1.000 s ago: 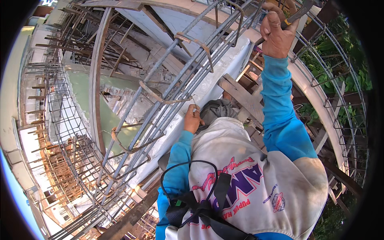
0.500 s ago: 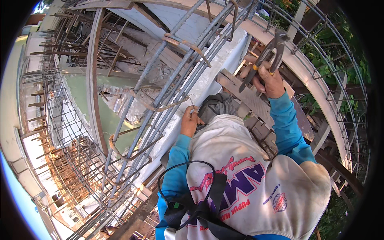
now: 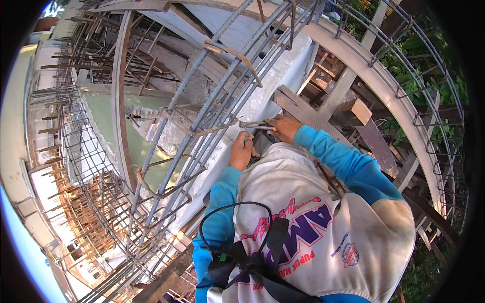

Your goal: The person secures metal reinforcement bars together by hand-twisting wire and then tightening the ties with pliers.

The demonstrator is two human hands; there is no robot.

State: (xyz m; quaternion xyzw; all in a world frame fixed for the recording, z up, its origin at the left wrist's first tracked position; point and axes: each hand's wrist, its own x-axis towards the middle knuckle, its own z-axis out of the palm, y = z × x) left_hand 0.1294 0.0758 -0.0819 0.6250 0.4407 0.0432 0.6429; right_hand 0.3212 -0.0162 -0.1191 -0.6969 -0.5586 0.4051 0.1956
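My right hand is closed around the handles of dark pincers with yellow marks. Their jaws point left and meet the outer side of a bent, rusty stirrup on the rebar cage. Just below the jaws, my left hand has its fingers pinched together by a thin tie wire, mostly hidden now. Long grey ribbed bars run diagonally through the stirrups, left of both hands. Exactly where the jaws bite is too small to tell.
A white, rough-edged wall or beam lies under the cage. Wooden planks and a dark board are at the right, near a curved form edge with more rebar. A timber post stands at the left.
My right hand has swung down and left, bringing the pincers from a raised position to the stirrup beside my left hand. My left hand has stayed nearly in place.
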